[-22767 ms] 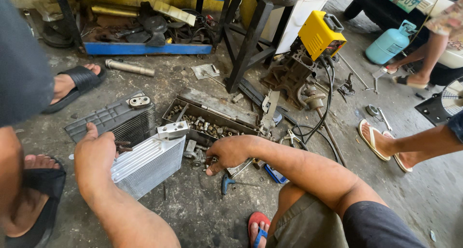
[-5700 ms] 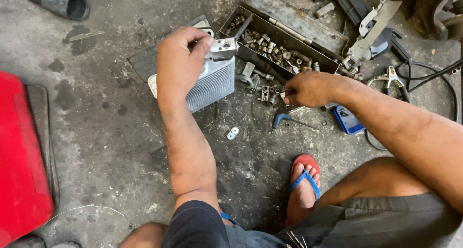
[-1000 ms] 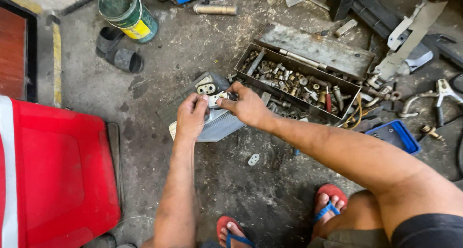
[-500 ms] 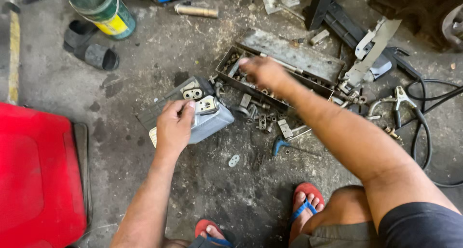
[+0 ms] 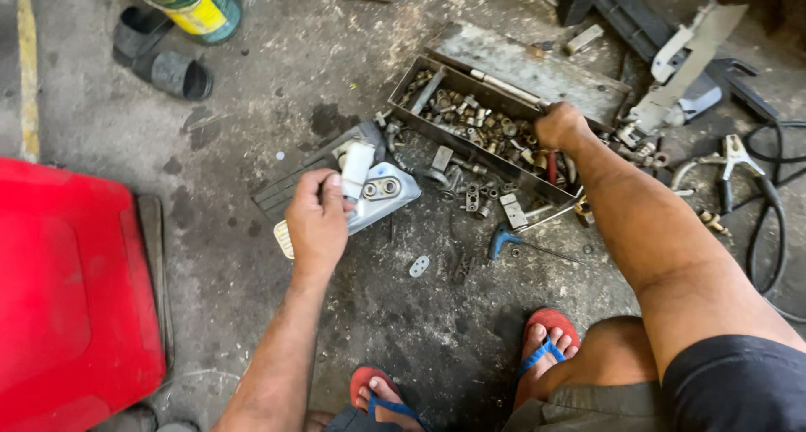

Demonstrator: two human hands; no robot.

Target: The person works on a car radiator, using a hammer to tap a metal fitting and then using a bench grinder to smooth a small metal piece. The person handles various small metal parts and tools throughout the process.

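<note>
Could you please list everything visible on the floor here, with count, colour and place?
Finned metal unit: one, silver, centre floor, under the left hand.
Parts tray: one, grey metal, full of small fittings, upper centre.
Paint can: one, green and yellow, top left.
Rubber sleeves: two, black, by the can.
Red panel: one, left edge.
Blue-handled tool: one, near the right foot.
Pliers: one, right.
Left hand: grips the unit.
Right hand: in the tray.

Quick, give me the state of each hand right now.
Left hand: closed, fingers on the silver finned metal unit.
Right hand: closed inside the metal parts tray; what it grips cannot be told.
</note>
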